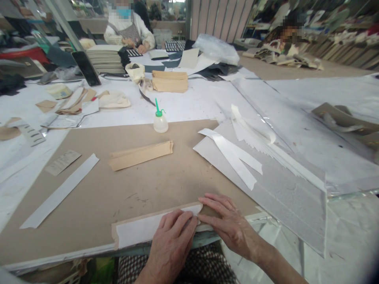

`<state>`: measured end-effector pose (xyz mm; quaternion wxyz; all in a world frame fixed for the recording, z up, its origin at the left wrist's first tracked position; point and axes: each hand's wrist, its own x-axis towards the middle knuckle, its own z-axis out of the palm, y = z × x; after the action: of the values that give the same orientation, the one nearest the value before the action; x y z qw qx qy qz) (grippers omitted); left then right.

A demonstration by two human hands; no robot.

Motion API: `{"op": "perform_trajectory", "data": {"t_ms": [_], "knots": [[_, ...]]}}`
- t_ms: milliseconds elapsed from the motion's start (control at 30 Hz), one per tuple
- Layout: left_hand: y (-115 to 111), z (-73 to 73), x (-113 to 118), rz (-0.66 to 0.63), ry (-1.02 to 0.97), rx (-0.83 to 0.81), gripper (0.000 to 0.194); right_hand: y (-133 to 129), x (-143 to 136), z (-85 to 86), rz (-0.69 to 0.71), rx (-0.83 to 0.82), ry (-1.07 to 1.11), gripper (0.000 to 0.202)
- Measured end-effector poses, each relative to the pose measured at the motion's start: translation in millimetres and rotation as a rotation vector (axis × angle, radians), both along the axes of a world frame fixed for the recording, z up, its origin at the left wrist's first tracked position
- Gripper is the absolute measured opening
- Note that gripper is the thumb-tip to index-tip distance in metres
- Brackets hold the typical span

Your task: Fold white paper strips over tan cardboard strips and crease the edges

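Observation:
At the near edge of the brown board (142, 189) lies a white strip (136, 232) on a slightly larger tan piece (114, 232), whose border shows around it. My left hand (174, 236) bears down on the right part of the strip, its fingers bent and close together over it. My right hand (229, 221) is at the strip's right end, fingers stretched out, with thumb and forefinger apart and their tips touching the edge. What lies under the left fingers is hidden.
Tan strips (142, 154), another white strip (60, 191) and a squeeze bottle (160, 122) with a green spout are on the board. Loose white strips (233, 156) lie over a grey sheet (284, 201) on the right. A phone (86, 69) leans behind. A person (130, 29) works across the table.

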<state>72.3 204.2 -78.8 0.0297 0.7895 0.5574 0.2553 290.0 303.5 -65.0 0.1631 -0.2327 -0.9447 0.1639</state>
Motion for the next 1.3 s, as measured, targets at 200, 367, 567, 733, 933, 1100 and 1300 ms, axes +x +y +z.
{"op": "perform_trajectory", "data": {"t_ms": [200,367,567,733,933,1100,1300], "knots": [[-2,-0.4,0,-0.006,0.011,0.074,0.029,-6,-6,2.5,0.010,0.106,-0.060,0.046],[-9,-4.0,2,0.007,0.031,0.111,0.032,-7,-7,3.9,-0.070,0.012,-0.048,0.045],[-12,-6.6,4,0.030,0.029,0.103,0.028,-8,-8,6.5,-0.089,-0.106,0.065,0.039],[-12,-7.3,4,0.039,0.005,0.124,0.024,-12,-7,4.1,-0.067,-0.057,0.099,0.041],[-10,-5.6,5,0.035,-0.023,0.125,0.023,-15,-8,1.3,-0.044,-0.056,0.070,0.043],[-6,-0.9,5,0.010,-0.030,0.080,0.019,-13,-6,1.4,-0.093,-0.173,0.167,0.036],[10,3.7,2,-0.024,-0.013,-0.048,0.023,-12,-4,-5.1,-0.163,-0.103,0.248,0.042]]}}
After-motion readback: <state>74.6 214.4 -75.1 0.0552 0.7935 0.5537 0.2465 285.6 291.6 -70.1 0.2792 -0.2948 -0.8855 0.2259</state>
